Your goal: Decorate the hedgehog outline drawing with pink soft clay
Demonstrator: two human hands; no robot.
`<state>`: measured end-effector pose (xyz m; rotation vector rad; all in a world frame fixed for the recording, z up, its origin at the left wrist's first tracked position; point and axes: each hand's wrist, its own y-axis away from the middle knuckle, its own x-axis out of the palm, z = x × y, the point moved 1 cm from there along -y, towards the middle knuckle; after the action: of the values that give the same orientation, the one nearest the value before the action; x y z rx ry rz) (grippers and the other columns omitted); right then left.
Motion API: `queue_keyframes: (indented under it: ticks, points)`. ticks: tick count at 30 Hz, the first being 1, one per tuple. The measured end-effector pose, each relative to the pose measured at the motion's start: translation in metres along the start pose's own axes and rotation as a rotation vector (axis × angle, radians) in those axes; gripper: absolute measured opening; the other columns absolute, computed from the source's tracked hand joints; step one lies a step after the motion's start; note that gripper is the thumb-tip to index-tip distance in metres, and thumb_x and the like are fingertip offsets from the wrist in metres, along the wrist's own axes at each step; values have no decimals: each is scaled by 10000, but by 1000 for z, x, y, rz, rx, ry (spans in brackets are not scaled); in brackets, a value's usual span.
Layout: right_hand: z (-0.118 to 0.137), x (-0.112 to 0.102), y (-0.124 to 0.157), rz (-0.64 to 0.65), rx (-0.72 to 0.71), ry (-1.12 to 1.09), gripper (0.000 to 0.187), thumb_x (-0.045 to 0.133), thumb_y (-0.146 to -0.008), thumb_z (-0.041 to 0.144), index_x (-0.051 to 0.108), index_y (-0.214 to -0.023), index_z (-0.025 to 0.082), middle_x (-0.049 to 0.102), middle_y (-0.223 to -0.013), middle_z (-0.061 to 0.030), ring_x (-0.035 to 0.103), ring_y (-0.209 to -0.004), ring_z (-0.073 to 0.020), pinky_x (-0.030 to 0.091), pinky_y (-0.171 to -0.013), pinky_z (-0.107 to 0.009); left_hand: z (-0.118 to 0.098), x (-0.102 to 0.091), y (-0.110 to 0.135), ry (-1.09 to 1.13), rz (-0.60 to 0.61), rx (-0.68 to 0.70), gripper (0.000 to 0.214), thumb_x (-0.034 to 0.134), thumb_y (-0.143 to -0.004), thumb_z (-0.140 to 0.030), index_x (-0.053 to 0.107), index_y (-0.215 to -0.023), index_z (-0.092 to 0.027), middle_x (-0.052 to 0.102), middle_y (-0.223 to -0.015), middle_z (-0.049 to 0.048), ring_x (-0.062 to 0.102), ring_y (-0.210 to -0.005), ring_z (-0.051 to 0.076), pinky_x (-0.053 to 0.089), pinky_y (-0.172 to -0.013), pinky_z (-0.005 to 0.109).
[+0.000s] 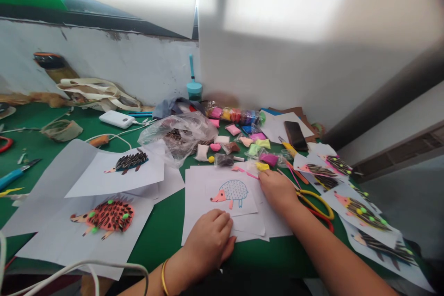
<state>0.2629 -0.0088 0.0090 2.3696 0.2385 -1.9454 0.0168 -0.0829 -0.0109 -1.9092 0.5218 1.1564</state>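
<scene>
A white sheet with a drawn hedgehog [231,193], its body blue-lined and its head filled pink, lies on a stack of papers in front of me. My left hand [210,239] rests on the sheet's near edge with its fingers curled under; a gold bangle sits on the wrist. My right hand [276,187] reaches to the sheet's far right corner, its fingertips closed by a yellow lump of clay [262,166] and a thin pink tool [247,172]. Whether it grips either one is hidden.
Small bags of coloured clay [258,144] and a clear bag of seeds [180,135] lie behind the sheet. Finished hedgehog pictures lie at the left [108,216] and right [362,210]. Yellow and red scissors [317,203], a phone [295,135] and a power bank [116,119] sit on the green table [163,226].
</scene>
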Motion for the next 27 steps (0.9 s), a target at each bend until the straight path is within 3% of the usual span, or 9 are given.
queue_keyframes:
  ticks: [6, 11, 14, 18, 21, 27]
  points:
    - [2, -3, -16, 22, 9, 9, 159, 525, -862, 97, 673, -919, 112, 686, -894, -154, 641, -793, -260, 376, -625, -321, 0, 0, 0, -1, 27, -7, 185, 556, -834, -210, 615, -994, -137, 632, -907, 122, 583, -872, 269, 559, -696, 402]
    - [-6, -11, 3, -26, 3, -28, 133, 534, -857, 146, 649, -925, 147, 668, -927, -122, 623, -856, -252, 361, -645, -311, 0, 1, 1, -18, 55, -4, 223, 567, -823, -221, 619, -1016, -123, 646, -974, 137, 577, -872, 272, 554, -691, 405]
    - [-8, -16, 21, -36, 28, -170, 95, 526, -864, 177, 612, -826, 195, 654, -792, -58, 602, -757, -207, 320, -596, -294, 0, 1, 2, -41, 53, 2, 275, 575, -812, -222, 615, -1064, -118, 655, -1098, 157, 578, -887, 274, 551, -703, 412]
    - [-6, -19, 41, 47, 62, -476, 92, 519, -858, 205, 577, -791, 229, 631, -713, 15, 570, -634, -153, 316, -554, -263, 1, 1, 1, -76, 68, 14, 448, 582, -797, -233, 565, -1223, -95, 603, -1300, 185, 579, -918, 281, 548, -767, 447]
    - [-4, -17, 50, 79, 30, -674, 104, 502, -878, 237, 593, -827, 233, 653, -772, 13, 602, -693, -158, 405, -607, -260, 1, 2, 1, -83, 88, 11, 504, 584, -794, -242, 542, -1271, -81, 590, -1332, 190, 582, -934, 290, 543, -787, 461]
    - [1, -7, 56, 45, -100, -904, 273, 460, -938, 227, 648, -1136, 234, 688, -1072, -71, 646, -969, -201, 512, -839, -329, 0, 2, 1, -63, 69, 4, 449, 601, -790, -237, 580, -1218, -102, 608, -1303, 179, 591, -932, 283, 544, -773, 444]
